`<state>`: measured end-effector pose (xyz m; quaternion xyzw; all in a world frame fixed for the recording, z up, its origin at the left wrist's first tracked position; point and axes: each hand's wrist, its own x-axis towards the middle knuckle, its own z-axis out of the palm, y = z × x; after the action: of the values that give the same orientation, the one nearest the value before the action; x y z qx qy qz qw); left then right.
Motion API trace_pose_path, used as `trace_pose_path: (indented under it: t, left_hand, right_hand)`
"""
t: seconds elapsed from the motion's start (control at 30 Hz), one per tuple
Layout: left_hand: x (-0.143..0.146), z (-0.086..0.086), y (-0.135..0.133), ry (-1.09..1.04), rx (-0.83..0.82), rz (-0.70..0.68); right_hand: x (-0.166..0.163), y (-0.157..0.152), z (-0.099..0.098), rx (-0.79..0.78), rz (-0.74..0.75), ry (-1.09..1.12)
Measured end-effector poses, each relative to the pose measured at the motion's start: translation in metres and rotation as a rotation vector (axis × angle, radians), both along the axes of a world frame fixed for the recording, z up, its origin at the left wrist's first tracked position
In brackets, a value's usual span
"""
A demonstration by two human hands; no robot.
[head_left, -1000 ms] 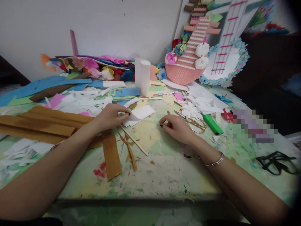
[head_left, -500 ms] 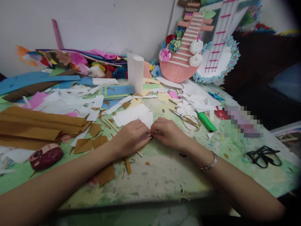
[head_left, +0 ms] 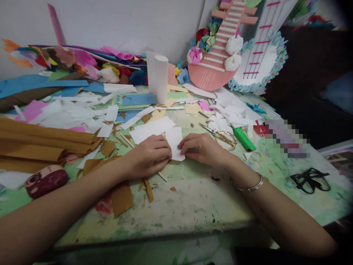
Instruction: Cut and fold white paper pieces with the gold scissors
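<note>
Head camera looked down on our two bare hands meeting over a small white paper piece (head_left: 175, 142) on a paint-stained table (head_left: 193, 206); our left hand (head_left: 149, 156) lay curled on the paper's left edge, fingers closed down narrowly on it, and our right hand (head_left: 200, 148) pinched its right edge between thumb and fingertips; held from both sides like that, the sheet seemed pinned flat for folding or creasing, though we could not see a crease; the paper sat near the table's middle, between the hands, its long axis running away from us, its far end pointing toward a white paper roll (head_left: 160, 79) standing upright well behind; a thin wooden stick (head_left: 162, 176) passed under our left hand; gold-handled scissors (head_left: 223, 137) and a green marker (head_left: 243, 138) lay just right of our right hand, apart from it; folded brown crepe paper (head_left: 41, 141) lay at the left.
</note>
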<state>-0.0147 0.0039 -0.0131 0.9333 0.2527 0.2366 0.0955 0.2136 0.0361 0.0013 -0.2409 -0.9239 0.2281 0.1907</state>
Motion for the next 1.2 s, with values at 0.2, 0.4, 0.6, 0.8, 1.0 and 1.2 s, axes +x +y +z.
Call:
trace_pose_path:
  t: [0.2, 0.4, 0.6, 0.8, 1.0, 1.2]
  left_hand:
    - [-0.001, 0.003, 0.0, -0.014, -0.06, -0.068]
    - [-0.003, 0.005, 0.003, -0.046, -0.246, -0.101]
    - [-0.003, 0.004, 0.005, -0.006, -0.329, -0.067]
    - [0.003, 0.005, 0.004, -0.013, -0.325, -0.031]
    - [0.005, 0.004, 0.003, -0.03, -0.349, -0.027]
    - [0.004, 0.003, 0.005, 0.001, -0.401, -0.012]
  right_hand:
    - [0.004, -0.003, 0.009, 0.002, 0.106, -0.074]
    - [0.004, -0.005, 0.013, -0.023, 0.121, -0.106]
    - [0.001, -0.007, 0.013, -0.032, 0.093, -0.105]
    - [-0.002, -0.01, 0.008, -0.025, 0.044, -0.095]
    - [-0.004, -0.009, 0.005, -0.05, 0.019, -0.089]
    - [-0.002, -0.007, 0.007, -0.108, 0.051, -0.078]
